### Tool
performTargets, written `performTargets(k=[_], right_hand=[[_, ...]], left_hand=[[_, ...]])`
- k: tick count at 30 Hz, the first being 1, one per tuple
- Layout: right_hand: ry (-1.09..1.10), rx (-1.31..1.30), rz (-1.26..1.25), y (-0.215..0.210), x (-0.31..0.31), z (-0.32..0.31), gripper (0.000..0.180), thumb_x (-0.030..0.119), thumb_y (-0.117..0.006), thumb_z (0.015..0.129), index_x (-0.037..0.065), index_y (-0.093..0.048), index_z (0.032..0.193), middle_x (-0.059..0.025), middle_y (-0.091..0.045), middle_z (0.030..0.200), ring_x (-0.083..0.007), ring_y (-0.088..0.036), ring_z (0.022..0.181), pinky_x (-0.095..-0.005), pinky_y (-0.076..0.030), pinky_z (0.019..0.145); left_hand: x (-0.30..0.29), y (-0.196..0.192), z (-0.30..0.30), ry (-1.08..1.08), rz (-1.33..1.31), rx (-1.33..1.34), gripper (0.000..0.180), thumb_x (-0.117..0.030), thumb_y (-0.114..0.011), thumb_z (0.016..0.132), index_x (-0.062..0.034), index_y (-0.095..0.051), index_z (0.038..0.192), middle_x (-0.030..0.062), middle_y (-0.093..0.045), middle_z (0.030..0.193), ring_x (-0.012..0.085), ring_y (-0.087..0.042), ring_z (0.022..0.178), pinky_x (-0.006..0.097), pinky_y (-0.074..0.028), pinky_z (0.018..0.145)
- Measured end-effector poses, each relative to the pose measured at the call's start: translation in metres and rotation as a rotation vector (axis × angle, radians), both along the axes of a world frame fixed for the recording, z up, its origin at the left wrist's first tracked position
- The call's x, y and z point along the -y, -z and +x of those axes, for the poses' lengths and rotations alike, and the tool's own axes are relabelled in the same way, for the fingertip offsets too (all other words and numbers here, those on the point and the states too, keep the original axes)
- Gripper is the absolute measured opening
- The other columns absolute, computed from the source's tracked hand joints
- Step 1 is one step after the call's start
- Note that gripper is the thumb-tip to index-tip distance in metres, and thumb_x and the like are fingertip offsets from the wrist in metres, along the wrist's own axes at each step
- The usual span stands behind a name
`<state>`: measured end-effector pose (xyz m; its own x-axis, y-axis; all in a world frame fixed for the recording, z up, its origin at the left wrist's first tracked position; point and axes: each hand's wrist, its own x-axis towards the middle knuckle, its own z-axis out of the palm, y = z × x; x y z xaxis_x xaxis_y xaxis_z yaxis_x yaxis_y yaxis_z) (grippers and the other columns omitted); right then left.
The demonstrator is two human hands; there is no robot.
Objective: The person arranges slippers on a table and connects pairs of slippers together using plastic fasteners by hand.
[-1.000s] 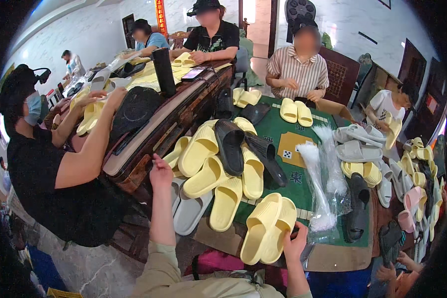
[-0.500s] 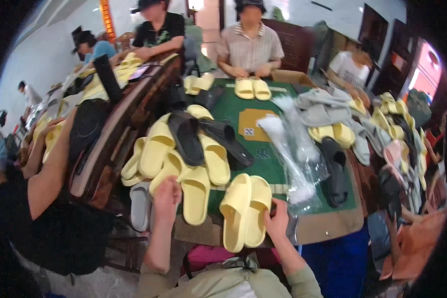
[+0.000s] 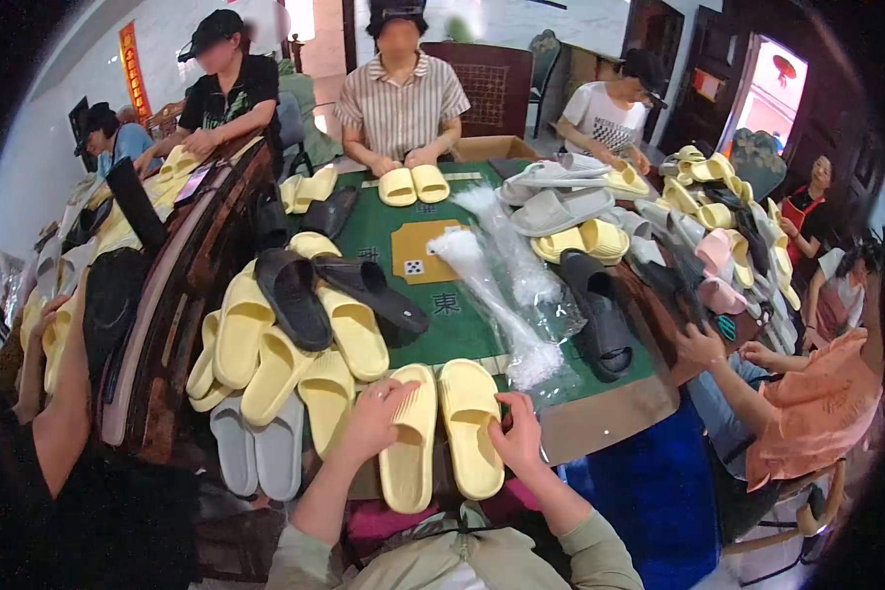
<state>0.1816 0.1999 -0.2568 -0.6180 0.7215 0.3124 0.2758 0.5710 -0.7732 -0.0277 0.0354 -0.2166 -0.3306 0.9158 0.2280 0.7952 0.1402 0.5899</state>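
Observation:
Two pale yellow slide sandals lie side by side at the near edge of the green-topped table (image 3: 462,329). My left hand (image 3: 376,421) rests on the left sandal (image 3: 410,438), fingers curled over its strap. My right hand (image 3: 517,435) grips the right edge of the right sandal (image 3: 470,423). Both forearms come up from the bottom in olive sleeves. A heap of yellow sandals (image 3: 265,354) lies just left of my left hand, with two black sandals (image 3: 334,290) on top.
Clear plastic bags (image 3: 501,285) lie across the table's middle. Grey sandals (image 3: 256,447) hang off the near left corner. More grey, yellow, pink and black sandals (image 3: 600,221) pile at the right. Several people sit around the table; a person in orange (image 3: 806,413) reaches in from the right.
The view has swung left to right, so the table now sits centred. My hands have stayed on the yellow pair at the near edge, the left one moving onto the left sandal.

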Motion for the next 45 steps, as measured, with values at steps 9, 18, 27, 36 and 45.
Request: performTargets(k=[9, 18, 27, 36, 45], right_hand=[[0.021, -0.080, 0.049, 0.005, 0.001, -0.005, 0.040, 0.002, -0.063, 0.070, 0.006, -0.055, 0.109, -0.0105, -0.053, 0.101, -0.0190, -0.053, 0.063, -0.0307, -0.046, 0.058], [-0.003, -0.038, 0.059, 0.005, 0.003, -0.005, 0.040, 0.008, -0.064, 0.072, 0.006, -0.054, 0.111, -0.0118, -0.053, 0.104, -0.0226, -0.055, 0.066, -0.0336, -0.048, 0.060], [-0.043, -0.299, 0.062, -0.010, 0.000, -0.013, 0.030, 0.010, -0.071, 0.071, 0.006, -0.060, 0.098, -0.0086, -0.056, 0.094, -0.0204, -0.047, 0.061, -0.0284, -0.039, 0.054], [-0.172, 0.388, -0.028, -0.024, -0.030, -0.107, 0.031, 0.040, -0.062, 0.079, 0.012, -0.071, 0.091, -0.0127, -0.068, 0.084, -0.0321, -0.066, 0.079, -0.0416, -0.051, 0.072], [-0.122, -0.114, -0.097, -0.023, -0.028, -0.121, 0.013, 0.012, -0.063, 0.085, -0.001, -0.063, 0.088, -0.0094, -0.066, 0.072, -0.0132, -0.063, 0.065, -0.0288, -0.049, 0.061]], left_hand=[[-0.009, -0.017, -0.002, 0.189, 0.019, 0.084, 0.064, -0.026, -0.066, 0.078, -0.0067, -0.043, 0.135, 0.0223, -0.035, 0.142, 0.0409, -0.030, 0.131, 0.048, -0.029, 0.108], [-0.092, 0.008, 0.012, -0.180, -0.335, -0.191, 0.026, -0.026, -0.055, 0.089, -0.0014, -0.062, 0.094, 0.0190, -0.067, 0.088, 0.0363, -0.061, 0.089, 0.047, -0.048, 0.079], [-0.103, 0.045, -0.007, -0.344, 0.198, 0.491, 0.024, -0.025, -0.060, 0.087, -0.0035, -0.068, 0.091, 0.0142, -0.067, 0.081, 0.0290, -0.064, 0.075, 0.037, -0.049, 0.069], [-0.101, 0.077, -0.016, -0.398, 0.523, 0.748, 0.015, -0.013, -0.061, 0.087, -0.0012, -0.069, 0.092, 0.0059, -0.069, 0.082, 0.0111, -0.061, 0.076, 0.027, -0.048, 0.072], [-0.099, 0.045, 0.007, -0.448, 0.431, 0.508, 0.023, -0.021, -0.059, 0.088, -0.0025, -0.066, 0.099, 0.0139, -0.063, 0.090, 0.0268, -0.064, 0.081, 0.034, -0.051, 0.071]])
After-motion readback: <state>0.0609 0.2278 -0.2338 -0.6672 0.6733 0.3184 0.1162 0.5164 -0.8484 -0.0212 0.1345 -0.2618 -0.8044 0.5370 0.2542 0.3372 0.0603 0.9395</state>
